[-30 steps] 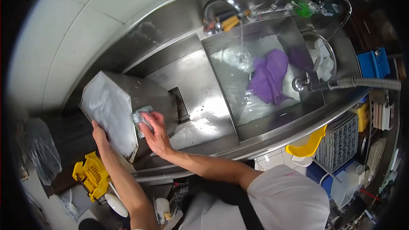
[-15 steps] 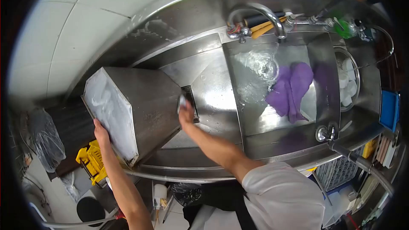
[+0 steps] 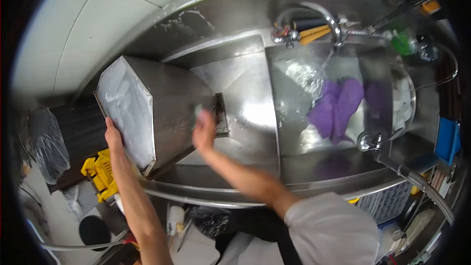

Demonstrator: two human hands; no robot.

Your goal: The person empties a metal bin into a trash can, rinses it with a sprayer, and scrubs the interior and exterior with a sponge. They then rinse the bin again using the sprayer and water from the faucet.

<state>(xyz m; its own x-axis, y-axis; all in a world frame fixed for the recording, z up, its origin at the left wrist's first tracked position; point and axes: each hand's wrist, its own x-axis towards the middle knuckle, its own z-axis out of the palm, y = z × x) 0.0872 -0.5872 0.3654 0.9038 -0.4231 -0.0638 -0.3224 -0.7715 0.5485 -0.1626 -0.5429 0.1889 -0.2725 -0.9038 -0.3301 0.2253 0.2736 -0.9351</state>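
Note:
A large metal box-like container (image 3: pixel 171 110) lies tilted in the left sink basin, its whitish soapy face (image 3: pixel 128 113) turned to the left. My left hand (image 3: pixel 113 135) grips the lower left edge of that face. Over the container's right part is my right hand (image 3: pixel 203 130), blurred, its fingers closed round a small pale thing that I cannot make out. The drain grate (image 3: pixel 221 115) shows just right of my right hand. In the right basin, a purple cloth (image 3: pixel 336 110) lies in water, and water runs from the curved faucet (image 3: pixel 336 27).
A second tap (image 3: pixel 369 141) with a grey hose is at the front rim. White items sit in a round bowl (image 3: pixel 412 100) at the right. A yellow plastic object (image 3: pixel 100 174) and a plastic-wrapped bundle (image 3: pixel 49 147) are at the left. A blue container (image 3: pixel 447 140) stands far right.
My right hand has moved left from beside the drain onto the container's side. My left hand still holds the container's edge. The view has shifted slightly.

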